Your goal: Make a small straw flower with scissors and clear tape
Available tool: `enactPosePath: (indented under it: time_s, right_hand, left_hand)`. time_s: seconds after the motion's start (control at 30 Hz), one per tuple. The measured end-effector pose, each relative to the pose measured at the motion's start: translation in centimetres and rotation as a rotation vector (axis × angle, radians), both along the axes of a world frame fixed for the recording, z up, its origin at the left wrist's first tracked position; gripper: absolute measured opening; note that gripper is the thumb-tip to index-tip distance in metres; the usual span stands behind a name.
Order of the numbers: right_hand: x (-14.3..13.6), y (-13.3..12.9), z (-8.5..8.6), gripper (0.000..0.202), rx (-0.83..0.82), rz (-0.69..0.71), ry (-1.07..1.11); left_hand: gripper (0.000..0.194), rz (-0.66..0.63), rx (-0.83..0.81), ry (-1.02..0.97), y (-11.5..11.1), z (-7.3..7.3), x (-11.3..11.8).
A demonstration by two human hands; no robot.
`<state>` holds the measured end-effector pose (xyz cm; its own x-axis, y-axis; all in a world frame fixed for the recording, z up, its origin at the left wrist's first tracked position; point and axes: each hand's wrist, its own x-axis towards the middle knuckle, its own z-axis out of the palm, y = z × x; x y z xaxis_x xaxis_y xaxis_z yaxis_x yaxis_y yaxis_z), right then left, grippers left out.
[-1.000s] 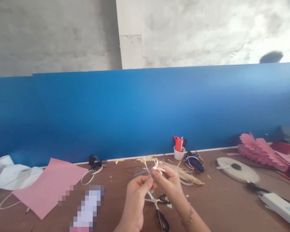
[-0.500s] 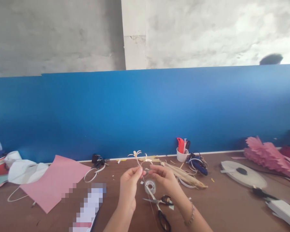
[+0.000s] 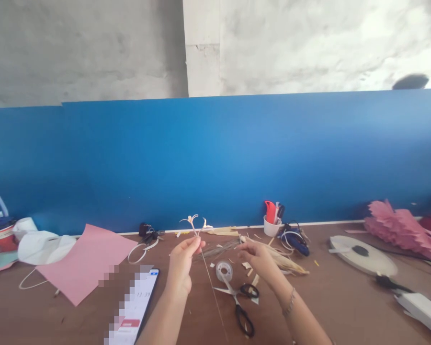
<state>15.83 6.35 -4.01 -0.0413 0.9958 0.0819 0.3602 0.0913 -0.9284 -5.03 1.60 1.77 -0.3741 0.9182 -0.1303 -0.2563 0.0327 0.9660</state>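
My left hand [image 3: 182, 261] is closed in a pinch on the stem of a small pale flower sprig [image 3: 192, 221], its thin curled petals standing above the fingertips. From below the pinch a long thin strand [image 3: 215, 293] runs down toward the table's near edge. My right hand [image 3: 256, 258] hovers at the near end of a bundle of dried straw-like strips [image 3: 289, 263]. Its fingers are bent and slightly apart, and nothing shows between them. Grey thin fibres [image 3: 219, 249] lie between the two hands. Below are a clear tape roll [image 3: 224, 271] and open black-handled scissors [image 3: 242, 311].
A phone [image 3: 138, 306] and a pink sheet [image 3: 86, 263] lie to the left. Behind stands a white cup [image 3: 272, 226] with pens and a red tool. On the right are a flat white reel [image 3: 373, 263], pleated pink paper [image 3: 402, 230] and a white glue-gun-like tool [image 3: 422, 314]. A blue partition [image 3: 215, 163] backs the table.
My right hand has moved away from the left hand, to the right, toward the straw bundle. My left hand has shifted slightly left and up with the sprig, uncovering the grey fibres.
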Motion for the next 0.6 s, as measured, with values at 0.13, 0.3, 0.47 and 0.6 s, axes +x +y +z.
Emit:
enactPosePath:
  time_s: [0.13, 0.3, 0.47, 0.6]
  right_hand:
    - [-0.2, -0.6, 0.2, 0.019, -0.001, 0.025, -0.248]
    - [-2.0, -1.4, 0.0, 0.023, 0.067, 0.121, -0.558]
    - [-2.7, -1.8, -1.0, 0.030, 0.068, 0.160, -0.758]
    - [-2.2, -2.4, -1.5, 0.037, 0.019, 0.247, -0.809]
  left_hand:
    - [0.027, 0.019, -0.016, -0.009, 0.1, 0.0, 0.0]
    - [0.031, -0.024, -0.014, 0.003, 0.6, -0.7, -0.1]
    - [0.032, -0.041, -0.028, 0.018, 0.6, -1.0, -0.2]
    - [0.032, -0.044, -0.026, -0.004, 0.5, -0.7, -0.1]
